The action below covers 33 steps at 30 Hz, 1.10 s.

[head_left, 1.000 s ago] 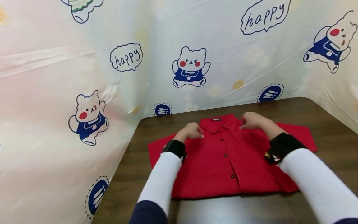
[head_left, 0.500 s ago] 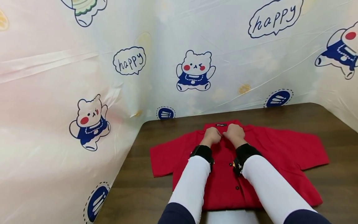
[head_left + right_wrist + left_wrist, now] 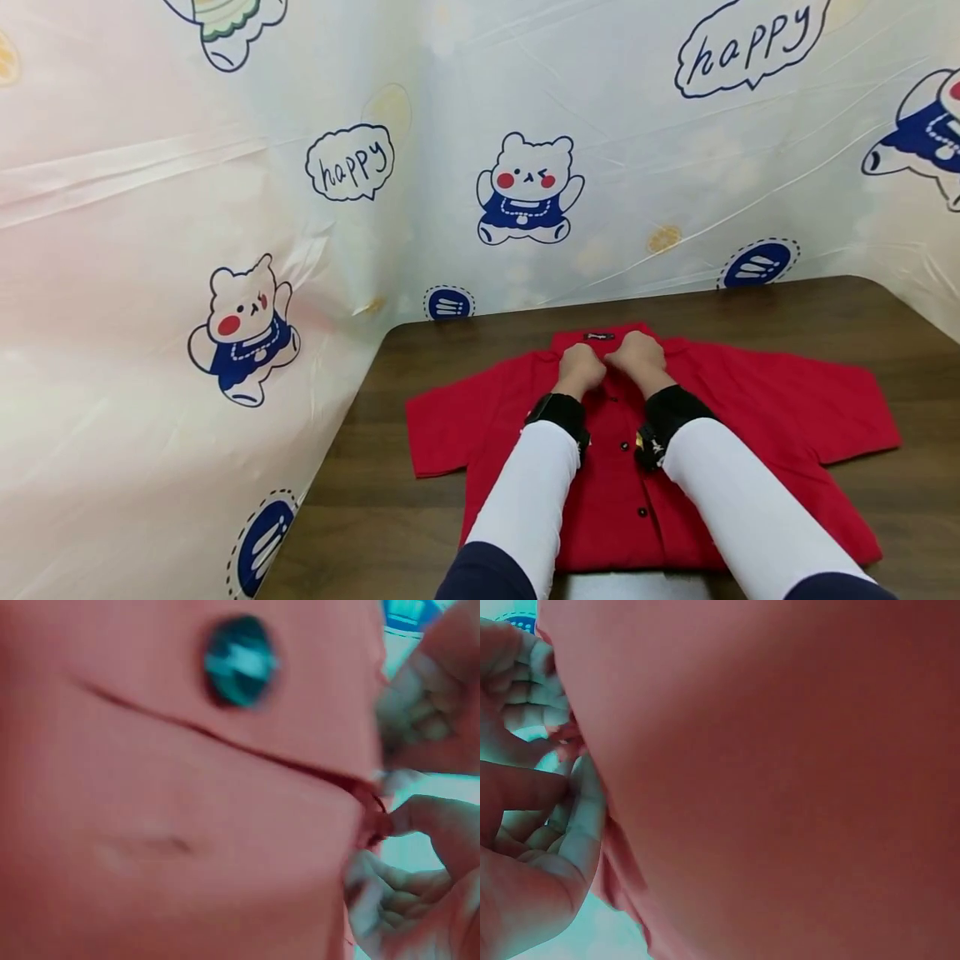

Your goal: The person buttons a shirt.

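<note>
A red short-sleeved shirt (image 3: 495,425) lies front up, its collar toward the back. Just below the collar, my left hand (image 3: 581,368) and right hand (image 3: 639,357) meet at the front opening. The left wrist view shows the left hand (image 3: 540,862) pinching fabric at the shirt's edge between thumb and fingers. In the right wrist view, the right hand (image 3: 420,877) pinches the placket near its top. A dark round button (image 3: 240,661) and a buttonhole slit (image 3: 157,844) appear there. Whatever lies between the fingertips is mostly hidden.
The shirt rests on a dark wooden table (image 3: 360,467). Behind and to the left hangs a pale curtain (image 3: 420,200) printed with bears. A whitish patch (image 3: 637,586) shows below the shirt's hem.
A second ago the hands were apart, one on either side of the collar. They have come together at the front opening and now pinch it. The view has shifted slightly.
</note>
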{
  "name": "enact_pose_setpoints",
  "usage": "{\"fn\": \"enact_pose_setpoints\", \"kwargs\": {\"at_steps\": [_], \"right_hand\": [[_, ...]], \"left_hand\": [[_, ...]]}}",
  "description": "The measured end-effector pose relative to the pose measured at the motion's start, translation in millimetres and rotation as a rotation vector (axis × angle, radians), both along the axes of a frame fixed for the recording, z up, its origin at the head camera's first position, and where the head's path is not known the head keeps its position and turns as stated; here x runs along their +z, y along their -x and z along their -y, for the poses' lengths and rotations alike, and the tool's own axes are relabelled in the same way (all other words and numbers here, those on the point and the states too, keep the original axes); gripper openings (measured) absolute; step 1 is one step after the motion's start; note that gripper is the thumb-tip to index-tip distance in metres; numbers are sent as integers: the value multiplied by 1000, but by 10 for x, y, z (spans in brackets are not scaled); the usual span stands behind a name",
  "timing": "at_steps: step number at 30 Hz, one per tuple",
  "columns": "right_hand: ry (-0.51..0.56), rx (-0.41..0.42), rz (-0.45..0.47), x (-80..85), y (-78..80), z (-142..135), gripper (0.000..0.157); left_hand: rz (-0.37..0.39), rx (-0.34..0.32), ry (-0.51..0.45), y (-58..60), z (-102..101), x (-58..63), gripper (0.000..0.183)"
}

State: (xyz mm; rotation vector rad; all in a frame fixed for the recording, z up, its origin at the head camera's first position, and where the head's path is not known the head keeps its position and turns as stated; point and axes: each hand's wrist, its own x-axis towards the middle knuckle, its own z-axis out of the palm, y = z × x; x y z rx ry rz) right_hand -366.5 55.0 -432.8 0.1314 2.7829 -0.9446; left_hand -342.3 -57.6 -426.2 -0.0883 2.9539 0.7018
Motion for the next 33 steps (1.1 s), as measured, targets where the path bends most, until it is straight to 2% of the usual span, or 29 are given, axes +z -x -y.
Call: {"fn": "enact_pose_setpoints", "kwargs": {"at_steps": [6,8,10,13,17,19,21,23,25,27,29,31,33], "right_hand": [[421,35,188,48,3,-158,11],[502,36,226,35,-21,-175,8],[529,28,239,17,-47,-176,7],[537,18,232,-5,-92,-172,22],[528,51,153,-10,-147,-164,18],[485,86,91,-9,-175,-163,17],[425,123,33,-5,-206,-168,24],[363,155,-23,-3,-237,-182,32],[320,196,-84,1,-266,-214,33],[305,220,-132,15,-289,-254,27],[320,235,-166,40,-307,-296,18],[363,246,-180,64,-321,-332,17],[420,253,-173,85,-327,-353,20]], "left_hand": [[-51,1,37,20,4,-68,48],[-61,28,49,24,-5,-101,48],[-70,63,63,29,-24,-131,45],[-76,132,62,45,-58,-164,37],[-86,211,48,73,-80,-190,27],[-91,207,28,77,-73,-196,29],[-98,160,-2,64,-49,-189,36],[-85,111,-104,39,-15,-168,43],[-56,76,-274,9,20,-142,42],[-14,61,-476,-16,52,-105,35],[22,56,-637,-27,74,-66,25],[51,50,-738,-27,88,-29,17],[56,40,-754,-22,97,-4,16]]}}
